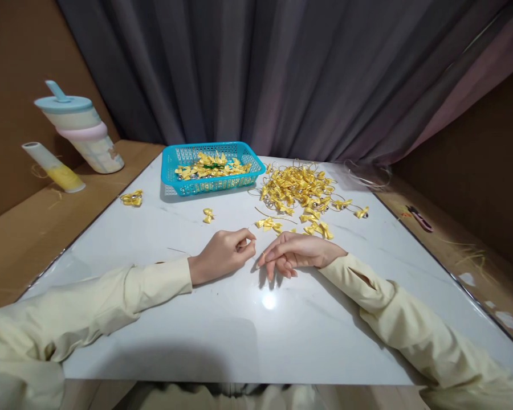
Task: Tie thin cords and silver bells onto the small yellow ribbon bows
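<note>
My left hand (228,253) is closed in a pinch, thumb against forefinger, on a thin gold cord (242,245). A fine end of cord sticks out to the left behind this hand. Just to the right, my right hand (297,251) has its thumb pressed along the forefinger, the other fingers bent loosely down over the table. At its fingertips shows a yellowish bit too small to name. Right behind the hands lie several loose yellow ribbon bows (269,224). A single yellow bow (208,215) lies beyond my left hand.
A blue plastic basket (167,171) holds more bows at the back. Beside it spreads a pile of bows with bells and cords (297,185). A small bundle of bows (132,198), a tumbler (83,134) and a tube (55,168) stand left; thread snips (419,218) lie right.
</note>
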`<state>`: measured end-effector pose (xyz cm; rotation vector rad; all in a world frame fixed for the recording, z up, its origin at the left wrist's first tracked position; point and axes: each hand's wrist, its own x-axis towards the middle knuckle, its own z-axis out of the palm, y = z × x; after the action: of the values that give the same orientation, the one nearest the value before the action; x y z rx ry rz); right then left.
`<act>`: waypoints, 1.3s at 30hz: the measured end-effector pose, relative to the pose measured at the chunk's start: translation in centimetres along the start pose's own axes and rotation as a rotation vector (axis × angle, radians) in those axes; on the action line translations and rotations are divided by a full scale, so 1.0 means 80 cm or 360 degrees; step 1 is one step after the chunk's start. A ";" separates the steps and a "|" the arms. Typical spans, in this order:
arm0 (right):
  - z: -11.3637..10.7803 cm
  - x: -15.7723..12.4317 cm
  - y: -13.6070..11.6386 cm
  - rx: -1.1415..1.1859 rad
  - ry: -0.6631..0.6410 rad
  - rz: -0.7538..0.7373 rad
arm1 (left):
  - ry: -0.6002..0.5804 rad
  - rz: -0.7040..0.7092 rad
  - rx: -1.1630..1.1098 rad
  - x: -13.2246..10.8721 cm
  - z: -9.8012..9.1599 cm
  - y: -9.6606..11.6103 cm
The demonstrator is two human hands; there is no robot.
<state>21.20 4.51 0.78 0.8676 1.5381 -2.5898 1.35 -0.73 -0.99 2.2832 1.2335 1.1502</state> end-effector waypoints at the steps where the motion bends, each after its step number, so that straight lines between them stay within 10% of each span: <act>1: 0.000 0.000 0.000 -0.0001 -0.0002 0.0004 | -0.0002 -0.0002 -0.0001 0.000 0.000 0.000; 25: -0.008 0.001 0.001 0.0023 -0.0093 0.0074 | 0.0009 -0.0019 -0.0011 0.000 0.000 0.000; 39: 0.025 -0.009 0.003 -0.0692 0.0435 -0.0232 | -0.0246 -0.0088 -0.0023 0.007 -0.021 0.004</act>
<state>20.93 2.55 1.66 1.1209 2.1976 -2.1429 0.41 -0.62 0.55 2.2650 1.2173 0.9413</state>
